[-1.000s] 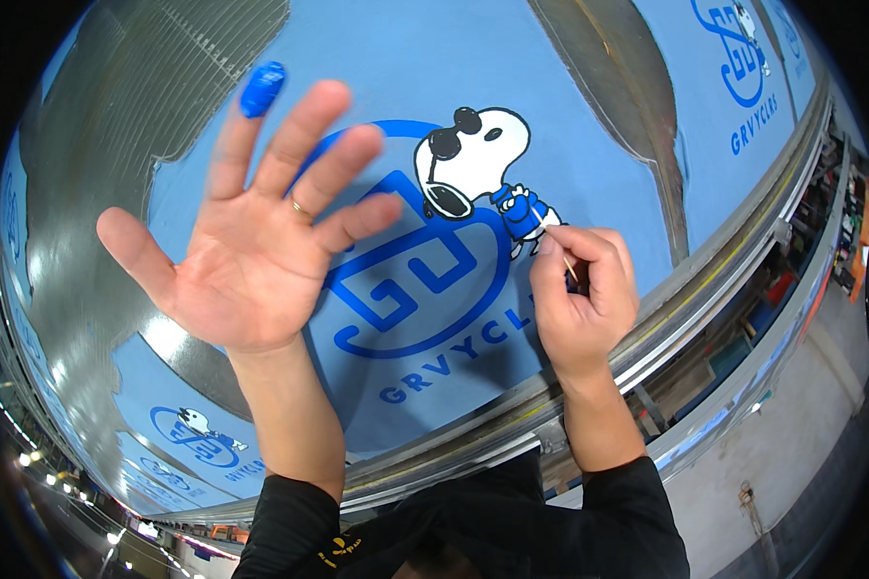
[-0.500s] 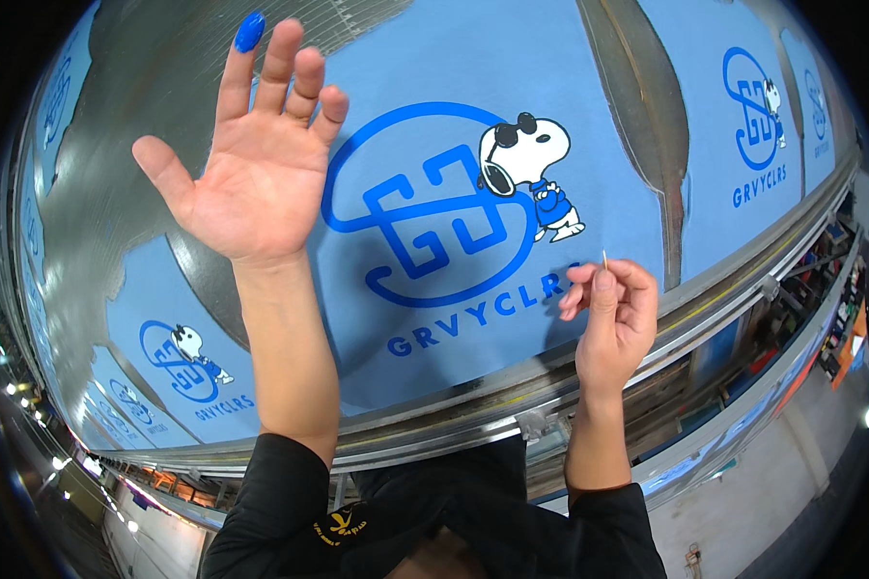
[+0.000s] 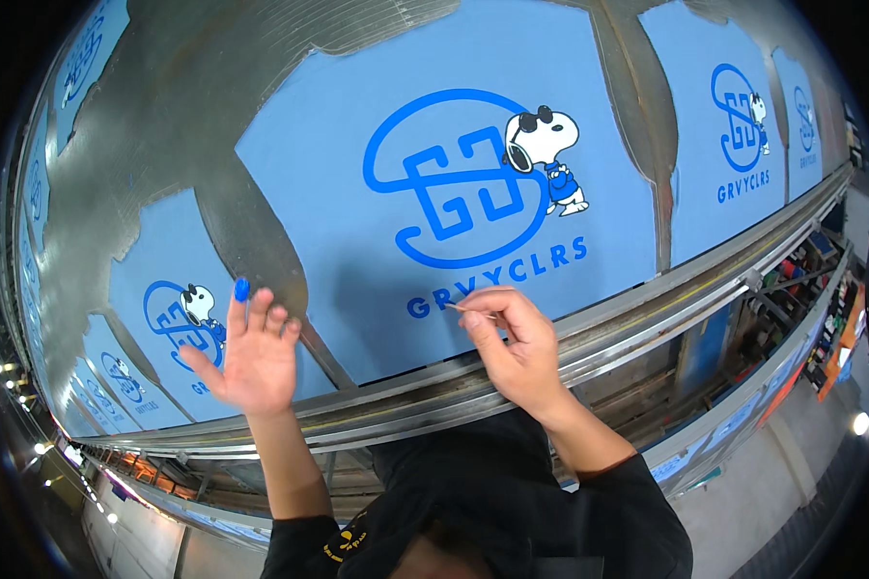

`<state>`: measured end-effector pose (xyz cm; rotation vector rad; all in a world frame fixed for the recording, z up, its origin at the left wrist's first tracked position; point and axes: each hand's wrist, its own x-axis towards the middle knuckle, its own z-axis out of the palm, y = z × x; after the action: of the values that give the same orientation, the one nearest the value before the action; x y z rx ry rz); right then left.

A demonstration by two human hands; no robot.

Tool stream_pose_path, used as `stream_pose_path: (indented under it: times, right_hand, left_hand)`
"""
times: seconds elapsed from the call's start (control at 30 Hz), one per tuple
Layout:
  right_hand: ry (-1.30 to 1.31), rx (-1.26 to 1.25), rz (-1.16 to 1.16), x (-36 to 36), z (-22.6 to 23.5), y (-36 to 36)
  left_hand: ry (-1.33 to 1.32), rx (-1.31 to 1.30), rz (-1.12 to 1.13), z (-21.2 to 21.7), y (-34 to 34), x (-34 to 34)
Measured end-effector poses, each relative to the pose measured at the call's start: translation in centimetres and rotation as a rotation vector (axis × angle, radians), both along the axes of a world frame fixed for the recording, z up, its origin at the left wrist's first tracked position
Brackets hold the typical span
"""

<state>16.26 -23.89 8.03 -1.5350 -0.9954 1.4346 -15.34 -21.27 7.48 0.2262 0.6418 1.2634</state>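
Observation:
A light blue cut shirt panel [image 3: 348, 232] lies flat on the dark table in front of me. It bears a darker blue looping emblem [image 3: 454, 179], a row of letters and a white cartoon dog [image 3: 550, 145] in sunglasses. My left hand [image 3: 261, 367] is raised at the panel's near left, palm up and fingers apart; wet-looking blue ink [image 3: 242, 289] coats its index fingertip. Over the panel's near edge, below the lettering, my right hand [image 3: 521, 352] pinches a thin pale stick [image 3: 456, 307], like a toothpick, between thumb and fingers. Whether its tip touches the cloth, I cannot tell.
Matching printed panels lie along the table, one at the left [image 3: 154, 251] and another at the right [image 3: 705, 125]. A metal rail [image 3: 637, 333] runs along the near edge. Below it at the right are a lower shelf and assorted items [image 3: 821, 328].
My left hand has drawn back toward me, down from over the panel's left part. The right hand has moved left with the stick, which now points left instead of up.

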Motion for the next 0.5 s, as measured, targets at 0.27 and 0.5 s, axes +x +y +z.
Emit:
stream_pose_path:
  times: [0.27, 0.5]
  right_hand:
    - [-0.076, 0.06, 0.21, -8.4, 0.8, -1.1]
    - [-0.09, 0.022, 0.307, -18.8, 0.7, -6.0]
  left_hand:
    - [-0.014, -0.046, 0.219, 0.6, -10.0, -8.1]
    - [-0.091, 0.102, 0.329, 1.9, -17.0, -17.5]
